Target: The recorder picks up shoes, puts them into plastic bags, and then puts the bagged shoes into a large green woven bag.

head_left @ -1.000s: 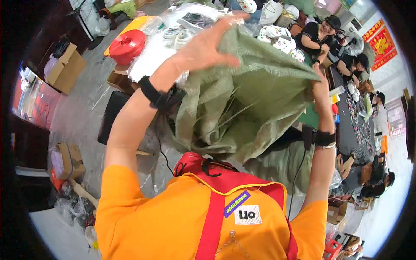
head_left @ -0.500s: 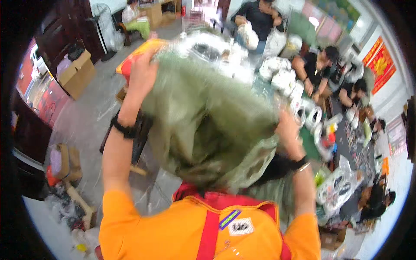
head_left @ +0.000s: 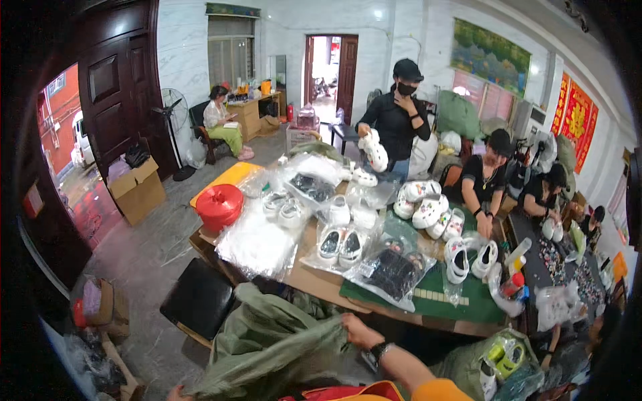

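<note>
A large olive-green woven sack (head_left: 267, 344) stretches low in front of me, between my two hands and short of the table. My right hand (head_left: 361, 333) is closed on its upper right edge, with a black band on the wrist. At the lower left border my left hand (head_left: 178, 393) shows only in part, closed at the sack's other end. Much of that hand is cut off by the picture's edge. To the right of my right forearm stands another green sack (head_left: 461, 357) holding shoes in clear plastic, among them a lime-green pair (head_left: 506, 356).
The table (head_left: 314, 271) bears bagged shoes, white clogs (head_left: 428, 211) and a red twine roll (head_left: 219, 207). A black stool (head_left: 197, 297) stands left of the sack. A masked person (head_left: 401, 120) holds white clogs across the table; other people sit at the right.
The sack has come down from before my chest to below the table edge. My hands lowered with it, the left to the lower left. My view has tilted up.
</note>
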Motion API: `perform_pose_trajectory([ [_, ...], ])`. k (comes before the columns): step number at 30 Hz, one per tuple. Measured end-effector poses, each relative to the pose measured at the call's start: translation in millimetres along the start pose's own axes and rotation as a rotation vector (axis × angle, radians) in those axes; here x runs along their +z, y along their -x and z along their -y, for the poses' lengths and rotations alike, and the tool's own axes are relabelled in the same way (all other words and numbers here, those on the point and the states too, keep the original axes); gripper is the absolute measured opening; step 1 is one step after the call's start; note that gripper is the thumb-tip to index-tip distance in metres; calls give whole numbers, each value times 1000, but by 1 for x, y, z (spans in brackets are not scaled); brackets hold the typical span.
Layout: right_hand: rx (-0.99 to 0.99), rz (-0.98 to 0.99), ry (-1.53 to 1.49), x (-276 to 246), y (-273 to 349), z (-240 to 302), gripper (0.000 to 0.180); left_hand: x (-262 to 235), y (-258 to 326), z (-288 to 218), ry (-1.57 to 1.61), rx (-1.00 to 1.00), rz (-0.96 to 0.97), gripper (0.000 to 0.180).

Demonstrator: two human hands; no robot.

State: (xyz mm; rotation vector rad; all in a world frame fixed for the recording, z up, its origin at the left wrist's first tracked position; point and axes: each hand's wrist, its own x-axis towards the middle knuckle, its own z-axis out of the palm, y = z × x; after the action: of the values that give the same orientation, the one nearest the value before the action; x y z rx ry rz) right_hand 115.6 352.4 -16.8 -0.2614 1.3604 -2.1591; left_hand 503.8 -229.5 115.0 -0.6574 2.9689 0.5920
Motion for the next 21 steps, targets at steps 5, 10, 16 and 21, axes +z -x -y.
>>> perform_pose_trajectory([
  [5, 173, -181, -22, 229, -93, 175, 16, -36, 145, -107, 409, -333, 148, 38],
  [10, -417, 115, 448, 280, -109, 268, 90, -80, 76, -129, 1143, -449, -121, 34],
  [16, 216, 267, 293, 220, -87, 47, 78, -56, 13, -131, 846, -486, -289, 42],
  [21, 305, 194, 446, 269, -92, 43, 79, -117, -21, -215, 1184, -518, -111, 30],
])
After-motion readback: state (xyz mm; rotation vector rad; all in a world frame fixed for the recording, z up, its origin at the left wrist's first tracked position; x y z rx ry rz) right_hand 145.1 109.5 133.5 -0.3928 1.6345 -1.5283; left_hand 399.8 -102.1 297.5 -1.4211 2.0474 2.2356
